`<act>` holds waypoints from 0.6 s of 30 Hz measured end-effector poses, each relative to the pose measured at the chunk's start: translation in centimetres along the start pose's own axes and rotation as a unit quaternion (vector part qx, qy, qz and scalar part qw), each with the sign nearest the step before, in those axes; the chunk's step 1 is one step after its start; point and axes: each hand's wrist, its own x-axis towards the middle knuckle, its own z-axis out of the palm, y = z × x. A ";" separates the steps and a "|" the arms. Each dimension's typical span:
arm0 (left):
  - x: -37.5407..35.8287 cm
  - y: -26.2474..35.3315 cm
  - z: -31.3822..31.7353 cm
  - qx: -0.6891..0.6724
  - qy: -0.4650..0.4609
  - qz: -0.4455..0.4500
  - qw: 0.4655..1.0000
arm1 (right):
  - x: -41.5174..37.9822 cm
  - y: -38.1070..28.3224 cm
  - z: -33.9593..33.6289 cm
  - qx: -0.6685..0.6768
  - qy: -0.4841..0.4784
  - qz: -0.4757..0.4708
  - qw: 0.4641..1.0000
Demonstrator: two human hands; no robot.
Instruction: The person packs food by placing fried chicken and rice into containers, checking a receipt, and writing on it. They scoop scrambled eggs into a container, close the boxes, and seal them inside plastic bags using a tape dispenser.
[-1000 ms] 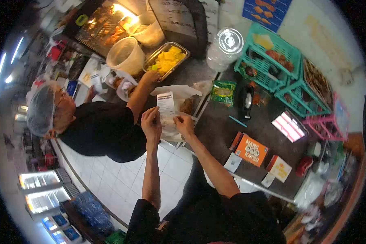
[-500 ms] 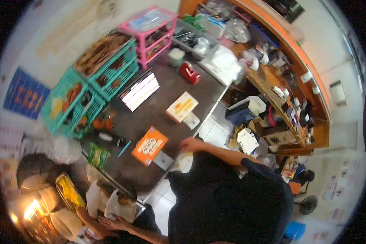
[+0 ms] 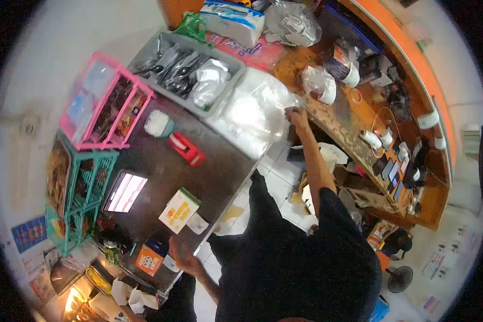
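My right hand (image 3: 295, 116) is at the right edge of a stack of clear plastic bags (image 3: 252, 110), its fingers closed on the bag edge. Motion blurs my left hand (image 3: 183, 258), which is over the front edge of the dark table (image 3: 155, 206); its finger shape is unclear. Near it stand an orange box (image 3: 149, 260) and a white box with yellow print (image 3: 179, 210), each with a paper slip beside it. A red tape dispenser (image 3: 186, 148) and a tablet (image 3: 126, 192) lie farther back.
A grey bin of utensils (image 3: 228, 61) adjoins the bags. Pink drawers (image 3: 104, 102) and green baskets (image 3: 83, 188) line the wall side. To the right is a wooden counter (image 3: 341, 121) with phones and rolls. Flames (image 3: 72, 301) burn at the lower left.
The view has shifted toward the bags. My right hand has gone from the table edge to the bags and closed on them. My left hand has moved away from the white containers to beside the boxes.
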 end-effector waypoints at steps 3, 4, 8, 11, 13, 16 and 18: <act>3.1 13.0 9.4 -0.049 -0.161 0.045 0.985 | -3.8 -5.3 -0.1 0.188 -0.156 0.028 0.969; 3.1 13.6 13.1 -0.073 -0.201 0.074 0.974 | -4.3 -4.5 -0.8 0.237 -0.202 0.035 0.950; 4.3 22.4 25.3 -0.151 -0.322 0.119 0.927 | -0.1 -0.7 -2.7 -0.343 -0.171 -0.041 0.923; 2.2 23.8 32.8 -0.201 -0.347 0.128 0.907 | 3.3 0.9 -0.8 -0.345 -0.068 -0.217 0.911; 0.8 24.3 35.6 -0.204 -0.361 0.112 0.903 | 5.6 0.5 0.1 -0.345 -0.084 -0.263 0.897; 0.0 25.2 38.8 -0.176 -0.383 0.124 0.898 | 7.4 0.5 0.0 -0.413 -0.147 -0.362 0.823; 0.5 25.6 41.2 -0.176 -0.298 0.188 0.919 | 6.7 0.7 -1.0 -0.419 -0.148 -0.353 0.823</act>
